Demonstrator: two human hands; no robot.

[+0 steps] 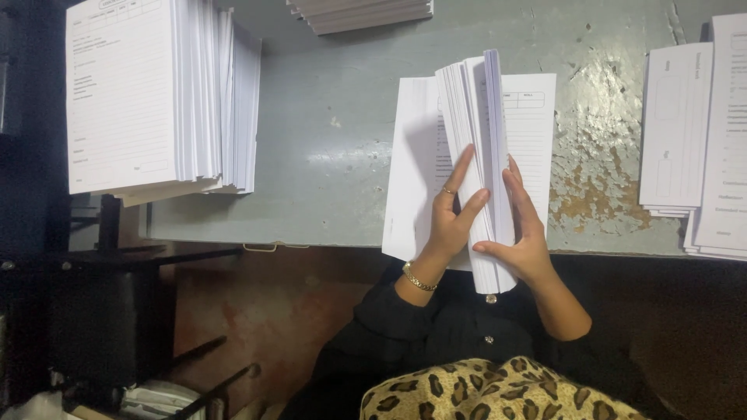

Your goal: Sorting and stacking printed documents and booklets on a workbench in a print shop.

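A thick sheaf of white printed sheets point(476, 117) stands on edge on the grey table point(327, 155), fanned slightly at the top. My left hand point(450, 218), with a ring and a gold bracelet, presses against its left face, fingers spread upward. My right hand point(523, 233) grips the sheaf from the right, thumb under its near edge. Flat white sheets point(412, 163) lie under the sheaf on the left, and a printed form point(533, 132) lies flat on the right.
A tall pile of printed forms point(148, 93) sits at the far left of the table. Another pile point(362, 14) lies at the top edge. More form stacks point(700, 132) sit at the right. The table paint is chipped point(591, 194). A dark metal frame point(109, 264) stands below left.
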